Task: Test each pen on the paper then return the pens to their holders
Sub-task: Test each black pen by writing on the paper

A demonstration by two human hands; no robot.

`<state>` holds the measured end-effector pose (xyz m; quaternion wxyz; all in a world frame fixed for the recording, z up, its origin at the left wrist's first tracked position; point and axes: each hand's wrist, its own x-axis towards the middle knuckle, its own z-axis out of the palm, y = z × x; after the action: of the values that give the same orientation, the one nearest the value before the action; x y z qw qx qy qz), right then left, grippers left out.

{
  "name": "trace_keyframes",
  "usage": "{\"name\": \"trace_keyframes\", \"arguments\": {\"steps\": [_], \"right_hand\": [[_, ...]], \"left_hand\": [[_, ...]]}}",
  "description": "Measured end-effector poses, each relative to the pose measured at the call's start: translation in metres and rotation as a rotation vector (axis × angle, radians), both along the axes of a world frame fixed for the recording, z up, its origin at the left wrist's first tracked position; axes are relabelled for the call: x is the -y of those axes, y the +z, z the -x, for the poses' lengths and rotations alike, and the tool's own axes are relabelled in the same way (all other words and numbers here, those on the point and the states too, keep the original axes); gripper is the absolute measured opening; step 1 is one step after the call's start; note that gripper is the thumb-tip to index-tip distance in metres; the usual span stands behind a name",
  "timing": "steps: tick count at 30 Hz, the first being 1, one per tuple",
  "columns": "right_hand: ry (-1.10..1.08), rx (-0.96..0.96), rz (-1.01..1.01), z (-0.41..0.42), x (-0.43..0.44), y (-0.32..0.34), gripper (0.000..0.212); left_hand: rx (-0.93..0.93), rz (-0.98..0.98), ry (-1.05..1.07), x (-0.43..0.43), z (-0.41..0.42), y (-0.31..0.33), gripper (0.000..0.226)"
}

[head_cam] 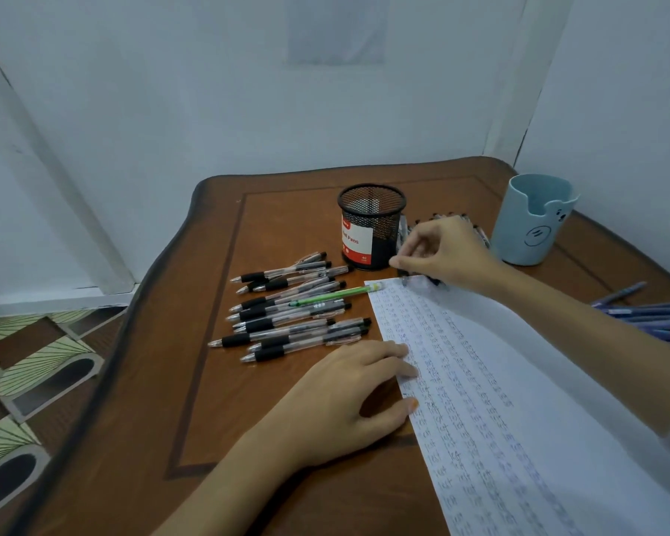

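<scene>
White paper [519, 400] lies on the wooden table [209, 381], its left edge pressed by the left hand [345, 396] with fingers flat and close together, while the right hand [445, 249] pinches a dark pen [428, 281] in curled fingers at the paper's far edge, just beside the black mesh holder [372, 226]

Pale blue-grey walls [209, 110] meet in a corner beyond the right hand [449, 253]. The brown wooden worktop [279, 439] has a wavy edge and a dark inlaid line. Left of the left hand [349, 392], the floor [35, 365] shows brown, green and black patterned tiles. The light is dim and even.
</scene>
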<state>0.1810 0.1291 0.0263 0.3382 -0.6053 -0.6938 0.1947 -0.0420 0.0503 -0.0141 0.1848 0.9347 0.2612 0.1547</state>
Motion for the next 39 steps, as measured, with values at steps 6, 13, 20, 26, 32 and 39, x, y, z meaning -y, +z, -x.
{"name": "trace_keyframes", "arguments": {"steps": [6, 13, 20, 26, 32, 39], "right_hand": [[0.314, -0.07, 0.26, 0.017, 0.009, -0.011, 0.022], [0.416, -0.006, 0.287, 0.02, 0.013, -0.016, 0.014], [0.268, -0.08, 0.258, 0.011, 0.026, -0.011, 0.006], [0.042, -0.398, 0.13, -0.02, 0.047, 0.006, 0.011], [-0.092, -0.997, 0.011, -0.053, 0.066, 0.028, 0.025], [-0.149, -1.488, 0.197, -0.08, 0.091, 0.03, 0.027]], "left_hand": [[-0.003, -0.015, -0.007, -0.001, -0.001, 0.0, 0.038], [0.003, -0.022, -0.014, -0.001, -0.001, -0.001, 0.038], [-0.016, -0.019, -0.01, -0.001, 0.0, 0.001, 0.039], [-0.032, -0.027, -0.008, -0.001, 0.001, -0.001, 0.04], [-0.02, -0.028, -0.013, -0.002, 0.001, -0.002, 0.038], [-0.026, -0.007, -0.011, -0.002, 0.001, -0.004, 0.041]]}}
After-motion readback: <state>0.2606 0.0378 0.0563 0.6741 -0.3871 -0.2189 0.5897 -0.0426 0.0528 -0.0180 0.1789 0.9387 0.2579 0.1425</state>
